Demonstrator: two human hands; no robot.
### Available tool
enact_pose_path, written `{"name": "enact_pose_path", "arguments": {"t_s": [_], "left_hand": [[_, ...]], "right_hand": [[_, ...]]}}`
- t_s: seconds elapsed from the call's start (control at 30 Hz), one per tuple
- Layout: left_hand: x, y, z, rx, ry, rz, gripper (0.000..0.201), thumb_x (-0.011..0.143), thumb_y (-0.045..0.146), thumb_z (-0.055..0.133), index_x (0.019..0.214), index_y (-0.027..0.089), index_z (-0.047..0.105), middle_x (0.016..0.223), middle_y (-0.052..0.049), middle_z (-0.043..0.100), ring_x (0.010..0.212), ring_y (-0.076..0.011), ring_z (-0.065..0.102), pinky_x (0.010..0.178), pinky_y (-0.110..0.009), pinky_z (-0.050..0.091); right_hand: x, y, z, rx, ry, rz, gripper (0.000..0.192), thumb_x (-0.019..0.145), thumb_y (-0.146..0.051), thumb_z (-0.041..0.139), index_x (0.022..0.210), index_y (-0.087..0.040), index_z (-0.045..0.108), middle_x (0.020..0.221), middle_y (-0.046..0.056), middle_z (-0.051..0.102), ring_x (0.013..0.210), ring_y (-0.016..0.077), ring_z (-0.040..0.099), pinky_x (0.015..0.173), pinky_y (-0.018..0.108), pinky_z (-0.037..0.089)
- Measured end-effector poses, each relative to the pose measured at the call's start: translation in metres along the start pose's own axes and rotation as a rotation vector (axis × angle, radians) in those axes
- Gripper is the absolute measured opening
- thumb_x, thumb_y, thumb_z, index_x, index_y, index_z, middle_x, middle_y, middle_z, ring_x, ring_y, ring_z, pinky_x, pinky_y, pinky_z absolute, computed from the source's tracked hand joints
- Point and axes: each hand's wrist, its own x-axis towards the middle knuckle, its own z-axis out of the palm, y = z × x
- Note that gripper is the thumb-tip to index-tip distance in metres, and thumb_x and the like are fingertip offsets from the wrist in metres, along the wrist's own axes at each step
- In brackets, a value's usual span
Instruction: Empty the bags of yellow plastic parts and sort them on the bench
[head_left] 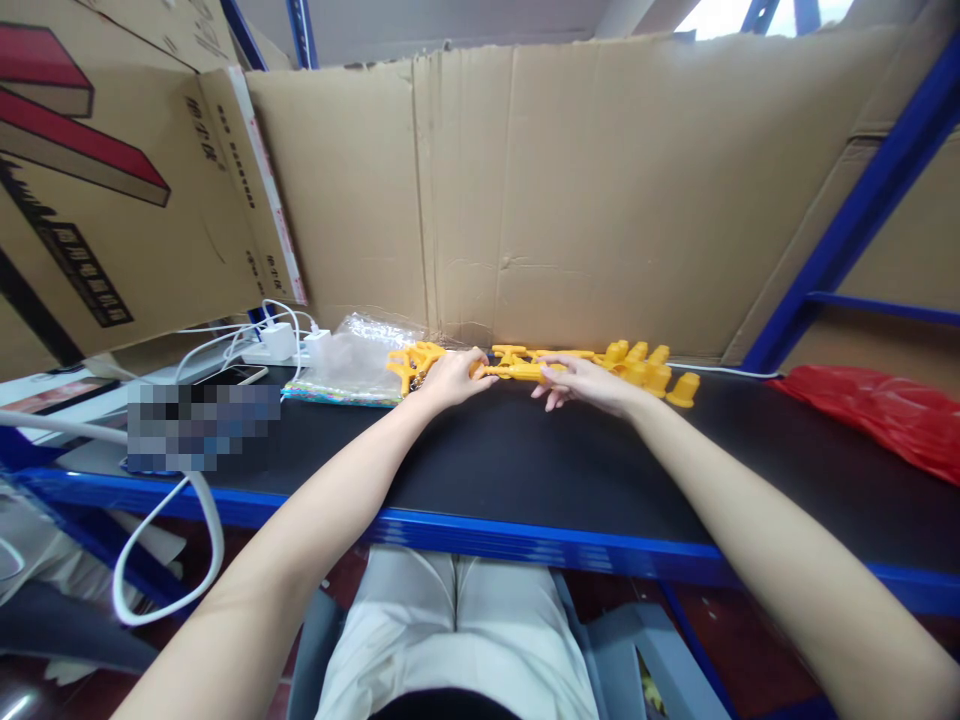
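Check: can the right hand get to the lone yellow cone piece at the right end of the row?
Probably yes. The right hand rests on a yellow part just left of the cone piece, and only bare black tabletop lies beside the cone. The red bag sits farther right, clear of it.

**Even indoor light, wide-angle warp, one pixelated patch**

Bright, diffuse light overall; no hard glare. Daylight bleeds in at the top right corner behind the cardboard wall (600, 190), blown out to white. Black bench (525, 470) top is matte, with only a soft sheen. Faint, soft-edged shadows under both forearms. Space under the bench is noticeably dimmer. Strong fisheye distortion: the blue bench edge bows and the shelf upright (855, 210) at right leans hard. Forearms look stretched toward the lower corners. Centre is reasonably sharp; small yellow plastic parts (637, 365) lack fine detail. A rectangular block at left (202, 425) is deliberately pixelated. Slight softness at the frame edges.
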Motion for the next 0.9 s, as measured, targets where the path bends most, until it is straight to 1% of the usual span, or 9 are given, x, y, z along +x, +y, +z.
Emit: {"name": "enact_pose_path", "arguments": {"t_s": [0.1, 0.2, 0.33, 0.53, 0.8, 0.9], "left_hand": [[-0.0003, -0.0008, 0.0005, 0.004, 0.005, 0.003, 0.032, 0.078, 0.046, 0.060, 0.094, 0.019, 0.063, 0.069, -0.002, 0.064, 0.061, -0.0145, 0.056, 0.058, -0.023, 0.038], [-0.0002, -0.0013, 0.0009, -0.004, 0.004, 0.011, 0.035, 0.078, 0.049, 0.059, 0.096, 0.018, 0.063, 0.071, -0.002, 0.064, 0.061, -0.0146, 0.057, 0.058, -0.023, 0.038], [-0.0003, -0.0016, 0.0005, -0.015, -0.001, 0.024, 0.036, 0.078, 0.050, 0.059, 0.096, 0.018, 0.062, 0.072, -0.002, 0.064, 0.061, -0.0142, 0.056, 0.058, -0.023, 0.037], [-0.0011, 0.0000, -0.0013, -0.021, 0.010, 0.035, 0.035, 0.078, 0.049, 0.059, 0.095, 0.018, 0.062, 0.071, -0.002, 0.064, 0.061, -0.0137, 0.056, 0.058, -0.023, 0.037], [-0.0014, 0.0027, -0.0015, -0.004, 0.036, 0.042, 0.033, 0.078, 0.046, 0.061, 0.095, 0.018, 0.062, 0.073, -0.003, 0.065, 0.063, -0.0144, 0.057, 0.061, -0.024, 0.039], [-0.0012, 0.0039, -0.0019, 0.001, 0.036, 0.050, 0.032, 0.078, 0.046, 0.061, 0.095, 0.018, 0.062, 0.075, -0.003, 0.066, 0.064, -0.0145, 0.058, 0.062, -0.024, 0.039]], "right_hand": [[-0.0012, 0.0004, -0.0022, -0.033, -0.004, -0.033, 0.054, 0.078, -0.032, 0.067, 0.123, -0.017, 0.040, 0.085, 0.006, 0.071, 0.061, 0.0134, 0.065, 0.059, 0.026, 0.051], [-0.0004, 0.0020, -0.0033, -0.047, 0.006, -0.068, 0.050, 0.077, -0.030, 0.067, 0.118, -0.017, 0.040, 0.082, 0.005, 0.071, 0.061, 0.0133, 0.065, 0.060, 0.026, 0.051], [0.0010, 0.0036, -0.0039, -0.075, 0.021, -0.097, 0.045, 0.076, -0.035, 0.066, 0.110, -0.018, 0.042, 0.080, 0.005, 0.071, 0.060, 0.0129, 0.065, 0.059, 0.026, 0.049], [0.0026, 0.0041, -0.0037, -0.070, 0.028, -0.099, 0.046, 0.073, -0.044, 0.068, 0.104, -0.017, 0.046, 0.078, 0.006, 0.071, 0.058, 0.0139, 0.064, 0.057, 0.026, 0.047], [0.0012, 0.0012, -0.0014, -0.043, 0.046, -0.094, 0.048, 0.070, -0.059, 0.066, 0.088, -0.016, 0.054, 0.074, 0.008, 0.071, 0.055, 0.0136, 0.064, 0.055, 0.026, 0.048], [0.0006, 0.0007, 0.0000, -0.022, 0.053, -0.086, 0.046, 0.072, -0.060, 0.064, 0.083, -0.016, 0.056, 0.073, 0.008, 0.070, 0.054, 0.0134, 0.063, 0.055, 0.026, 0.049]]}}
